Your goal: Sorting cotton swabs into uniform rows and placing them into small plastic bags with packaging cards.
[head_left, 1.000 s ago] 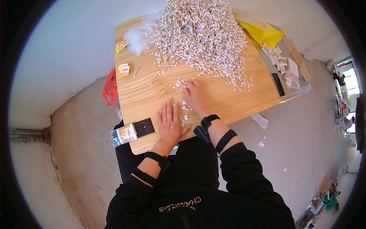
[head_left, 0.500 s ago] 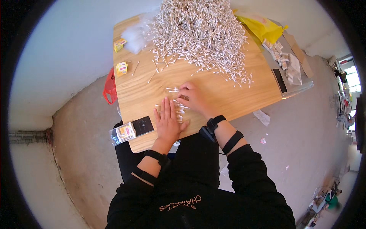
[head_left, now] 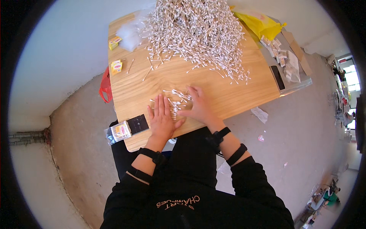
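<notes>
A small batch of cotton swabs lies on the wooden table between my hands, some in a row and others crossed at angles. My left hand rests flat along the batch's left side, fingers stretched out, its palm partly hiding the swabs. At the batch's right edge, my right hand is open, thumb and fingers spread apart with the swab ends nearest them. Farther back rises a big heap of loose cotton swabs.
Left of my left hand are a clear packet of swabs and a black flat rectangle. Small yellow boxes and clear plastic bags sit at the far left. A phone and yellow bag are at the right.
My right hand has drawn slightly nearer and its fingers have spread. The swabs at its fingertips have shifted right and now lie at angles. The left hand stays flat.
</notes>
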`<control>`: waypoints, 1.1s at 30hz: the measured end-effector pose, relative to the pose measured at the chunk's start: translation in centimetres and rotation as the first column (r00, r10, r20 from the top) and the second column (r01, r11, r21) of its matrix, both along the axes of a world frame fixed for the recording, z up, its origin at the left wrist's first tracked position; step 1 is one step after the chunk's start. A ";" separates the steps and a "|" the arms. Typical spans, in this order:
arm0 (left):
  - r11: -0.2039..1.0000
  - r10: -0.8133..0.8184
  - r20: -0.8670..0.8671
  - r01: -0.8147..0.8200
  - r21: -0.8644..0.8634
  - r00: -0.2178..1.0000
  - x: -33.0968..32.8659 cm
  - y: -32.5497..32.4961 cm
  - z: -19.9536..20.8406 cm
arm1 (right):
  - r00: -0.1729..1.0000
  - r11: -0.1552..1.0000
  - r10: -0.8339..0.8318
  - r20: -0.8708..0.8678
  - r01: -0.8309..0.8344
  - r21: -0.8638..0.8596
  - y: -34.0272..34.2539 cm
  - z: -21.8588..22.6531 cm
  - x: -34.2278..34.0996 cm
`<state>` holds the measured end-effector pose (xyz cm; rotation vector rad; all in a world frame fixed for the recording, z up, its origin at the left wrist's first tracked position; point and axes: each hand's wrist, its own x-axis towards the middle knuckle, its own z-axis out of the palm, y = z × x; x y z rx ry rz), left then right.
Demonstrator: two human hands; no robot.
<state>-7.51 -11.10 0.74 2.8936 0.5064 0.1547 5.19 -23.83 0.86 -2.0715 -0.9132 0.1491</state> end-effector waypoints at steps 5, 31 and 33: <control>1.000 -0.025 -0.104 0.026 0.007 0.994 -0.1 0.3 0.2 | 0.991 0.995 0.068 0.114 -0.059 -0.084 1.0 -0.6 -0.4; 0.994 -0.104 -0.050 0.102 -0.037 0.993 0.8 1.0 2.0 | 0.988 0.974 -0.148 0.039 0.139 0.176 2.9 -1.1 -0.2; 0.991 -0.128 -0.202 0.115 -0.074 0.971 1.5 1.8 2.2 | 0.940 0.935 -0.336 -0.061 0.341 0.099 2.0 -0.8 -0.7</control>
